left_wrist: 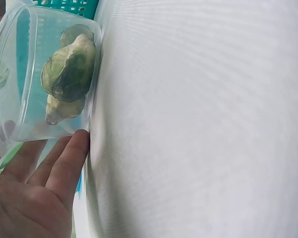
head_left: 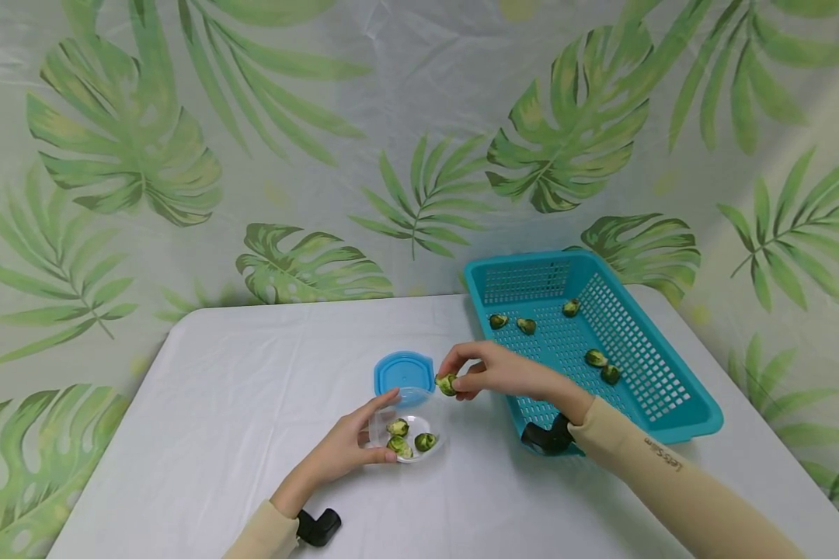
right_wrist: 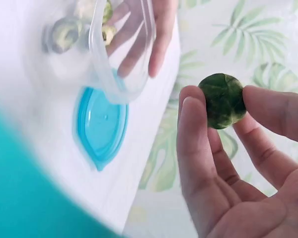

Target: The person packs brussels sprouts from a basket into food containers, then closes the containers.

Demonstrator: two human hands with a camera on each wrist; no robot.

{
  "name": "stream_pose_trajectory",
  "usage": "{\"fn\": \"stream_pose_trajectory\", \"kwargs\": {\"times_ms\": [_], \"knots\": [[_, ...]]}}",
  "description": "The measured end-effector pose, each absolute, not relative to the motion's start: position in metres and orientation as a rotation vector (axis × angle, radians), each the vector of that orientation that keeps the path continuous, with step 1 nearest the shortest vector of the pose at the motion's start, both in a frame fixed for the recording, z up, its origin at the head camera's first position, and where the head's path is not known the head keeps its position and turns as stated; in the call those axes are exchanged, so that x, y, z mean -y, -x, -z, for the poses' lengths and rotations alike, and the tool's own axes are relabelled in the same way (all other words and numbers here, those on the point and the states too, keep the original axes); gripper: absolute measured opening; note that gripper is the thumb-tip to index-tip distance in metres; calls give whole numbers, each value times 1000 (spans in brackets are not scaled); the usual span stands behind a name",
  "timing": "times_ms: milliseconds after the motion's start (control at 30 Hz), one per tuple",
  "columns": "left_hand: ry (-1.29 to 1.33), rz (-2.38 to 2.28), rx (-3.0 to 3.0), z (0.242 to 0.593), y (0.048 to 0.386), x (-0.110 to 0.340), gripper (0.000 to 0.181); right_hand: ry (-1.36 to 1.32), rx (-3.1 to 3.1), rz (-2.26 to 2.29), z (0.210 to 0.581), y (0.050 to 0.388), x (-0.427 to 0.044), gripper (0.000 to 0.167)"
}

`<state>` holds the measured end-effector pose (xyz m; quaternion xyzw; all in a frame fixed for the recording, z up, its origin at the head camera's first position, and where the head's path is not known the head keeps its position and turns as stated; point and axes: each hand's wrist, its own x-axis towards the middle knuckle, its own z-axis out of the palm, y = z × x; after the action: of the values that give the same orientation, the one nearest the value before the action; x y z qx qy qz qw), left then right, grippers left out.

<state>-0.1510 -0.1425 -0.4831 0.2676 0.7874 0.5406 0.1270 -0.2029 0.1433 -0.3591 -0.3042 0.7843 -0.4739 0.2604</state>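
My right hand (head_left: 492, 369) pinches a Brussels sprout (right_wrist: 222, 101) between thumb and fingertips, just above and to the right of a clear plastic container (head_left: 433, 419). Around the container's left side, my left hand (head_left: 346, 439) holds it with thumb in front and fingers behind. Inside lie three sprouts, one of them a green sprout (head_left: 425, 442); the left wrist view shows a sprout (left_wrist: 69, 69) through the clear wall. Just behind the container, a blue lid (head_left: 403, 371) lies flat on the table.
A teal perforated basket (head_left: 671, 388) stands at the right, under my right forearm. Several sprouts lie scattered in it, including a sprout (head_left: 570, 307) near its back. A white cloth (head_left: 252, 357) covers the table, and a leaf-patterned sheet (head_left: 308, 155) hangs behind.
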Motion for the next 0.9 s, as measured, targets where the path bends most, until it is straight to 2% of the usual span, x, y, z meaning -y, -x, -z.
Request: {"fn": "stream_pose_trajectory", "kwargs": {"times_ms": [400,900], "knots": [[-796,-1593,-2258,486,153,143,84,879,-2144,1185,368,199,-121,12],[-826,-1580,-2284,485,152,143,84,848,-2234,1086,380,198,-104,15]]}}
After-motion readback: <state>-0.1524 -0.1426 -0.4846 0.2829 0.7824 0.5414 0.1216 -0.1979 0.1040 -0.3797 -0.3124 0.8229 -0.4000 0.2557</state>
